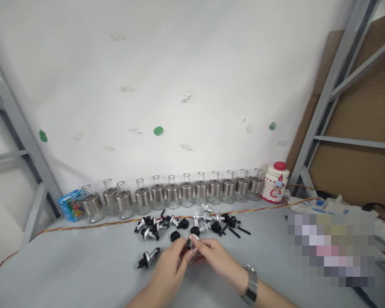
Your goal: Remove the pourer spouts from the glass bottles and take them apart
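My left hand (171, 263) and my right hand (214, 254) meet above the front of the table, fingers closed together on a small black-and-silver bottle stopper part (189, 244). Most of that part is hidden by my fingers. Left of my left hand lies a black-and-silver stopper (147, 259) on its side. Just beyond my fingertips are loose black round caps (175, 236), several silver-and-black stoppers (149, 233), silver flanged pieces (205, 226) and thin black tubes (234, 231). A metal watch is on my right wrist.
A row of glass bottles with steel sleeves (172, 189) stands along the wall. A blue box (71, 206) is at its left end, a white jar with a red lid (275, 184) at its right. A twisted red-yellow wire (115, 223) crosses the table. Metal frames flank both sides.
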`<state>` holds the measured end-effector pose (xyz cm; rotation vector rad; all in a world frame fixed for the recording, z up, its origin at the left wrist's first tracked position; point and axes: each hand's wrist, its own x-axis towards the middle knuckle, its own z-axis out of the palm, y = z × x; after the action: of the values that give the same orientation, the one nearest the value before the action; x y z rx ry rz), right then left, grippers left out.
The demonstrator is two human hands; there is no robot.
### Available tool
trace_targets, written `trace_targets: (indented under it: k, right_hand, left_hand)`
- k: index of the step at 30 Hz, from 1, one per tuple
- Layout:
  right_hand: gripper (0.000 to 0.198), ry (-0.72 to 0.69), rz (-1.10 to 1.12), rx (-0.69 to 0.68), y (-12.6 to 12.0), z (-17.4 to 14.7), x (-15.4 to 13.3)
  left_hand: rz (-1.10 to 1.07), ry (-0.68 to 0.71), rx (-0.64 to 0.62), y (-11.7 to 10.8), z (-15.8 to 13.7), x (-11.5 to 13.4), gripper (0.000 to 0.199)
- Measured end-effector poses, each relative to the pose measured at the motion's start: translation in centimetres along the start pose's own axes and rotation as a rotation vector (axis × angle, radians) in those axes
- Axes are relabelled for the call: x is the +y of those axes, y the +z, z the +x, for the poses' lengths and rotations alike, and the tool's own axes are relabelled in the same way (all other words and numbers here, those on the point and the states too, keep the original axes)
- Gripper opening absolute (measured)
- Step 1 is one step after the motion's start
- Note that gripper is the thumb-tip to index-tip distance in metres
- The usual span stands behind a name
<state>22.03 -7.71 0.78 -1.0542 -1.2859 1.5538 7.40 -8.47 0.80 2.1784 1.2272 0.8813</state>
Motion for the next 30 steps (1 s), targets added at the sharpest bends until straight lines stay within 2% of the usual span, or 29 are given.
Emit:
trace_targets:
  k: [3,6,9,10,11,13,15,17,19,23,27,30]
  right_hand:
    - [0.049,0.043,-0.040,0.006,-0.6,-0.2,-1.1]
    - [0.049,0.085,0.014,0.024,-1.5,-0.7,-2.2]
    - [0.075,-0.020,-0.108,-0.072,-1.9,-1.2,-2.5]
    - [0.075,-0.073,-0.195,-0.099,-1.8,-1.4,-2.4]
    - [0.065,-0.123,-0.287,-0.111,-1.6,-1.5,-2.1]
    - [0.033,-0.201,-0.463,-0.086,-1.0,-1.7,-1.4]
    - [0.015,-0.245,-0.583,-0.038,-0.4,-1.8,-0.8]
    - [0.013,-0.223,-0.574,-0.019,-0.1,-1.7,-0.3]
    - [0.009,-0.148,-0.451,-0.065,-0.1,-1.4,-0.2]
    - [0.002,-0.015,-0.204,-0.199,-0.5,-1.1,-0.5]
    - [0.006,0.081,-0.161,-0.344,-0.3,-1.4,-1.1]
    - [0.016,0.061,-0.175,-0.360,0.2,-1.8,-1.1]
  left_hand:
    - [-0.238,-0.075,-0.017,-0.1,0.3,0.0,0.023]
    - [-0.430,-0.155,0.008,0.0,0.6,0.0,0.026]
    - [-0.505,-0.189,0.021,0.3,0.6,-0.2,0.027]
    - [-0.512,-0.186,0.008,0.4,0.6,-0.3,0.028]
    - [-0.508,-0.180,-0.007,0.5,0.5,-0.3,0.028]
    - [-0.463,-0.170,-0.036,0.7,0.4,-0.4,0.028]
    - [-0.339,-0.151,-0.048,0.6,0.3,-0.4,0.028]
    - [-0.152,-0.092,-0.029,0.1,0.1,-0.4,0.026]
    - [0.030,0.011,0.023,-0.5,0.1,-0.4,0.025]
    - [0.223,0.211,0.075,-1.4,0.0,-0.5,0.049]
    - [0.300,0.366,0.064,-1.2,0.0,-0.5,0.040]
    - [0.390,0.432,0.101,-0.9,-0.1,-0.5,0.030]
